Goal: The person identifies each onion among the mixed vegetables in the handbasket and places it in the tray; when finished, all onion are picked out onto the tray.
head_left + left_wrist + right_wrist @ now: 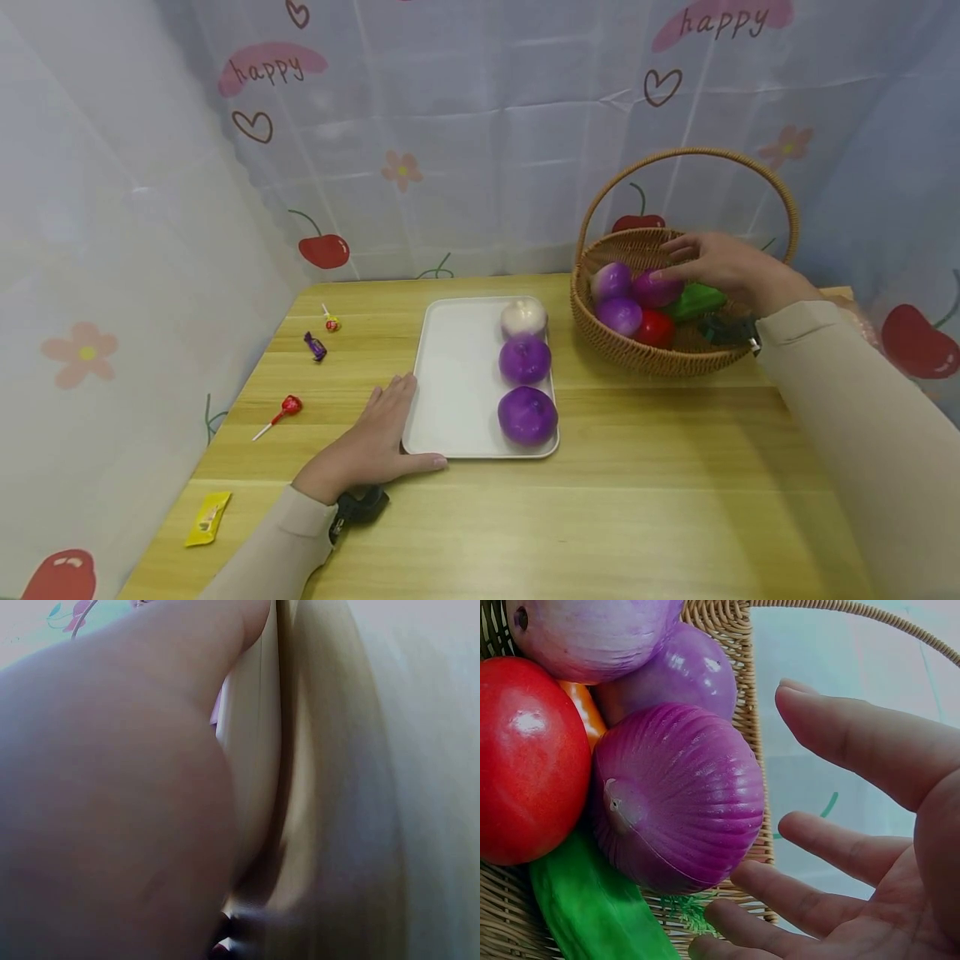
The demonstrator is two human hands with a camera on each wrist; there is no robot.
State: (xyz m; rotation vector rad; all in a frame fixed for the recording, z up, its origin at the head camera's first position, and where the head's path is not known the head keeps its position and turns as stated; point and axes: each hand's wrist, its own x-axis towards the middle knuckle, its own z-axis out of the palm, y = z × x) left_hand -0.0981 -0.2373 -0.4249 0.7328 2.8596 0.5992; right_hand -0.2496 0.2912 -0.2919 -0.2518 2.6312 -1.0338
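the right hand (pixel 720 265), fingers spread, is hovering over a purple onion (pixel 656 288) in the basket (pixel 637 354) while the left hand (pixel 372 446) is lying flat against the tray (pixel 457 375) near the counter's front edge.

A pale wooden plank table (pixel 600 517) fills the scene, and a white plastic curtain (pixel 465 150) printed with cherries, hearts, flowers and "happy" hangs behind and left.

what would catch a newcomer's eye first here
Likely the round wicker basket at the table's right, packed with purple onions, a red tomato and a green vegetable, with the right hand open over it. Next, the white rectangular tray mid-table holding three onions in a row, the left hand flat at its edge.
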